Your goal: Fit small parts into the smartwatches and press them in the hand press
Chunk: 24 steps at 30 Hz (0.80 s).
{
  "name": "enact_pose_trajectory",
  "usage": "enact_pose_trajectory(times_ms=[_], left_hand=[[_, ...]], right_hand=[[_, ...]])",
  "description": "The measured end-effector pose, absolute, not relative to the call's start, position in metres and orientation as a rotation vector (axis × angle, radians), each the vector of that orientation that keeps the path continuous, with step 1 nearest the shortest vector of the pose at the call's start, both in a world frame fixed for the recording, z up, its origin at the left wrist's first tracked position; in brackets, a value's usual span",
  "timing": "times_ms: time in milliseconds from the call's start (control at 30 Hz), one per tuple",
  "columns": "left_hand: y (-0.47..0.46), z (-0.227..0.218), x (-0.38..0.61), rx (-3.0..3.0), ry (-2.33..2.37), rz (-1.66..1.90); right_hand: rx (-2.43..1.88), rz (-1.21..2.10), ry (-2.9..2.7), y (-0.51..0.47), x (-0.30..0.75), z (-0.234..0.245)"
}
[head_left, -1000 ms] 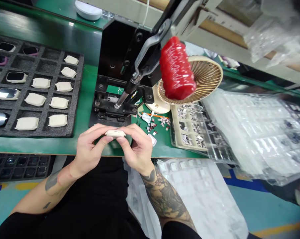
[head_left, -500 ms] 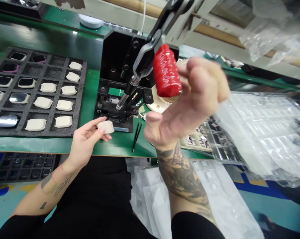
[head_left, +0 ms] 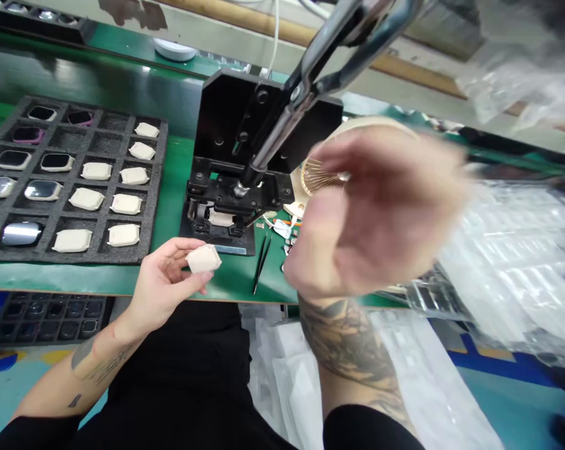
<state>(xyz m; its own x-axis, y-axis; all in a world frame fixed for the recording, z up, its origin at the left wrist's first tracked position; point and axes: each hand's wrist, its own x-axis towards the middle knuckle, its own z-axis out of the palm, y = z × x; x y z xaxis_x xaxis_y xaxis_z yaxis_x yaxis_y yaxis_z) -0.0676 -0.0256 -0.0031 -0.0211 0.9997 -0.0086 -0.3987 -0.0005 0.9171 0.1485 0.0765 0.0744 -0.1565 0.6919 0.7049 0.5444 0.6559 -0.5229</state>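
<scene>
My left hand (head_left: 167,281) pinches a cream watch case (head_left: 204,258) between thumb and fingers, just in front of the press base. The black hand press (head_left: 230,125) stands behind it, and another cream piece (head_left: 220,217) sits under its plate. The steel lever (head_left: 343,69) of the press slants up to the right; its far end is outside the view. My right hand (head_left: 380,212) is raised to the right of the press, smeared by motion. Its thumb and fingers are apart, with nothing seen between them. Black tweezers (head_left: 262,264) lie on the green bench between the hands.
On the left, a grey foam tray (head_left: 102,253) holds several cream cases and watches with dark screens. A cream round fan (head_left: 322,178) stands behind my right hand. Clear plastic trays (head_left: 493,262) are piled at right. A dark tray (head_left: 48,315) sits below the bench.
The red-handled lever has swung up, and its red grip has left the view. My right hand has come away from it, moving right and down. My left hand still holds the watch case, now turned slightly.
</scene>
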Motion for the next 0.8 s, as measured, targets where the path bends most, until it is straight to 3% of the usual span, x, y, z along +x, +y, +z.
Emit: enact_pose_trajectory(times_ms=[133, 367, 633, 800], left_hand=[[-0.032, -0.004, -0.079, 1.313, 1.091, 1.384], [-0.024, -0.006, -0.077, 1.908, 1.19, 1.415], [-0.02, 0.008, -0.093, 2.114, 1.432, 1.253], [0.021, 0.011, -0.078, 2.381, 1.682, 0.953]], right_hand=[[-0.671, 0.04, -2.034, 0.05, 0.155, 0.034], [-1.001, 0.24, -2.55, 0.081, 0.135, -0.012], [-0.981, 0.385, -2.291, 0.06, 0.147, 0.004], [-0.955, 0.299, -2.207, 0.03, 0.178, 0.017]])
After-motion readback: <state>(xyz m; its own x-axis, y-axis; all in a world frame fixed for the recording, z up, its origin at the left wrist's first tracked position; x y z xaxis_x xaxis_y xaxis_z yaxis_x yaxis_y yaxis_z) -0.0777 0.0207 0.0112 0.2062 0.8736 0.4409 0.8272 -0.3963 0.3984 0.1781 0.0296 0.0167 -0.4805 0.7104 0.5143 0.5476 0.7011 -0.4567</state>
